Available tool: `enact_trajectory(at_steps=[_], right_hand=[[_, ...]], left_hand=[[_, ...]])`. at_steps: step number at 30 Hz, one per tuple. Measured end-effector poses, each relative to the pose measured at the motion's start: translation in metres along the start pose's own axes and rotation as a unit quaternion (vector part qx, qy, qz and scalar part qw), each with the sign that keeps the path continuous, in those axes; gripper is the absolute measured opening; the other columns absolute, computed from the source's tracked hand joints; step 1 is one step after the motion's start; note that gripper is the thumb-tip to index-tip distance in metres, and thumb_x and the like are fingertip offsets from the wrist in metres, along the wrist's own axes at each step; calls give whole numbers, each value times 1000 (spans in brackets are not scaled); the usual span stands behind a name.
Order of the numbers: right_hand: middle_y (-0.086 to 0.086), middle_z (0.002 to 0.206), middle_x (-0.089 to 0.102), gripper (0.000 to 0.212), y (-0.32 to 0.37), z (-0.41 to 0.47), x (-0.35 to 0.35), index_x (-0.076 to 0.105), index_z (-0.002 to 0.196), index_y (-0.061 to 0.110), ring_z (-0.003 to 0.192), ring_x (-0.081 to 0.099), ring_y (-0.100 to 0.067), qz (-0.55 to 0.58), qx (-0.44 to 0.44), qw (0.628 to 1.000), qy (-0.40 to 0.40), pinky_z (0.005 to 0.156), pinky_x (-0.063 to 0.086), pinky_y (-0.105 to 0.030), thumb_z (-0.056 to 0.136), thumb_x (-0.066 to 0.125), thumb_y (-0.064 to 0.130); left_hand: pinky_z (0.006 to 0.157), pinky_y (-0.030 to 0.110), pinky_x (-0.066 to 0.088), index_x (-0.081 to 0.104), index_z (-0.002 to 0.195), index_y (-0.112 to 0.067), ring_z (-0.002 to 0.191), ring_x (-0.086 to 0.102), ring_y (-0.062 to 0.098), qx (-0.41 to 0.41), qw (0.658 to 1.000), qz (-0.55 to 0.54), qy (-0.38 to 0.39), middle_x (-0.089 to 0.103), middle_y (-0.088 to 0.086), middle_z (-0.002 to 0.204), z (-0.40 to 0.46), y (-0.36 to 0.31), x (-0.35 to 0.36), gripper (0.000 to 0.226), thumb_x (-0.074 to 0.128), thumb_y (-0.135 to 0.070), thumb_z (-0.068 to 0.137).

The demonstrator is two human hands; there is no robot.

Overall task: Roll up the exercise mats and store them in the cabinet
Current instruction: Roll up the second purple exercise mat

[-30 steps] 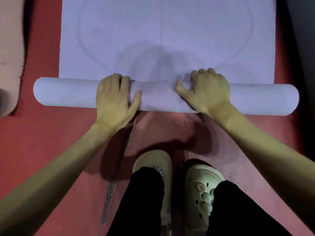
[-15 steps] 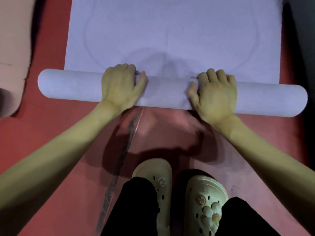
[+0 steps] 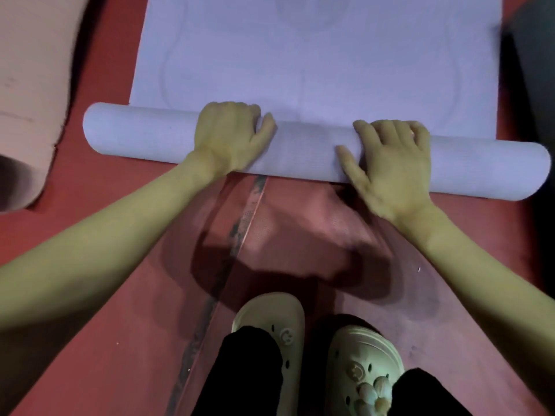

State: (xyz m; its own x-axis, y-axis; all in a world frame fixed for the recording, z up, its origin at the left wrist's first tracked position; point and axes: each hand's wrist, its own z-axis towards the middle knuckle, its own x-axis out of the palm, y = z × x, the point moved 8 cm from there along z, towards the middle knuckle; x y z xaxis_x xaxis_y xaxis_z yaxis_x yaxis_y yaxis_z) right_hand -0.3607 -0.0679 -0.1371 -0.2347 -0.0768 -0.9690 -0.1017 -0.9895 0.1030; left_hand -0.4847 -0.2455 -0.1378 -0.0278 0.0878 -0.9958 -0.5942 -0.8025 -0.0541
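Roll pushed further up the lavender mat, hands reset on top

The rolled part has been carried forward over the flat sheet compared with a second ago, and more red floor is now exposed on the near side of the roll, so the rolling is judged well under way with much sheet left beyond the roll. The left hand is laid over the roll left of its middle, fingers curled down over the far side, thumb out along the top. The right hand is pressed flat on the roll right of its middle, fingers spread and fairly straight; nothing is pinched. A pinkish mat lies left of the roll, not yet dealt with. No cabinet is seen.
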Motion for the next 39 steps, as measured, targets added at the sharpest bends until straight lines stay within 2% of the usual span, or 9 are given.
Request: enact_trajectory(at_steps=[5, 8, 10, 17, 21, 24, 27, 32, 39], right_hand=[[-15, 116, 58, 64, 0, -7, 5, 54, 130, 11, 104, 53, -35, -30, -10, 999, -9, 96, 31, -46, 96, 32, 61], [-15, 102, 62, 65, -6, 16, 9, 60, 118, 12, 90, 56, -35, -35, -5, 999, 11, 86, 35, -44, 92, 31, 63], [-15, 94, 64, 67, -11, 31, 12, 63, 111, 12, 85, 58, -36, -26, -2, 999, 37, 80, 39, -44, 88, 27, 65], [-22, 132, 52, 65, -13, 24, 12, 44, 143, 19, 123, 46, -40, -2, -14, 999, 48, 109, 20, -56, 97, 23, 59], [-24, 148, 36, 81, -8, 10, 15, 27, 152, 23, 138, 28, -48, -15, -15, 997, 75, 108, 13, -66, 88, 27, 73], [-24, 148, 35, 93, -13, 21, 18, 27, 152, 23, 136, 28, -49, -14, -10, 994, 108, 106, 14, -68, 79, 27, 80], [-23, 141, 42, 103, -17, 36, 20, 32, 149, 22, 130, 36, -47, -25, -2, 990, 138, 105, 19, -65, 69, 25, 86], [-23, 120, 54, 95, -17, 48, 15, 41, 139, 19, 104, 51, -44, -47, -18, 987, 151, 95, 30, -58, 71, 25, 83], [-18, 117, 56, 89, -5, 29, 1, 44, 136, 19, 99, 52, -42, -23, -43, 986, 159, 88, 34, -52, 75, 25, 80]], left_hand=[[66, 39, 33, 59, 79, -4, 76, 56, 36, -13, 1000, -8, -20, 64, 18, 80, -9, 2, -2, 56, 25, -47, 93], [99, 46, 34, 57, 122, -4, 106, 54, 35, 24, 998, 13, -51, 59, 17, 114, -31, -5, 1, 60, 36, -53, 94], [109, 51, 27, 48, 136, -6, 119, 48, 35, 39, 999, 24, -29, 53, 18, 128, -37, -6, 6, 73, 36, -63, 92], [93, 44, 34, 53, 127, -11, 101, 54, 33, 66, 998, 21, 7, 59, 13, 111, -5, 1, 1, 77, 24, -71, 90], [99, 45, 32, 48, 136, -18, 110, 52, 32, 67, 995, -6, 76, 55, 12, 123, 8, 7, 3, 87, 22, -79, 81], [111, 53, 24, 34, 148, -24, 125, 44, 32, 96, 991, -11, 89, 42, 15, 140, 1, 14, 1, 100, 33, -87, 70], [111, 59, 23, 29, 151, -30, 128, 42, 35, 93, 992, 3, 80, 44, 21, 137, -3, 27, -3, 101, 34, -88, 68], [101, 55, 30, 36, 147, -31, 112, 49, 39, 76, 993, 40, 78, 52, 20, 124, 6, 31, -4, 94, 30, -86, 71], [93, 50, 32, 44, 141, -29, 97, 50, 36, 82, 995, 21, 61, 55, 16, 110, -20, 26, -18, 87, 30, -85, 75]])
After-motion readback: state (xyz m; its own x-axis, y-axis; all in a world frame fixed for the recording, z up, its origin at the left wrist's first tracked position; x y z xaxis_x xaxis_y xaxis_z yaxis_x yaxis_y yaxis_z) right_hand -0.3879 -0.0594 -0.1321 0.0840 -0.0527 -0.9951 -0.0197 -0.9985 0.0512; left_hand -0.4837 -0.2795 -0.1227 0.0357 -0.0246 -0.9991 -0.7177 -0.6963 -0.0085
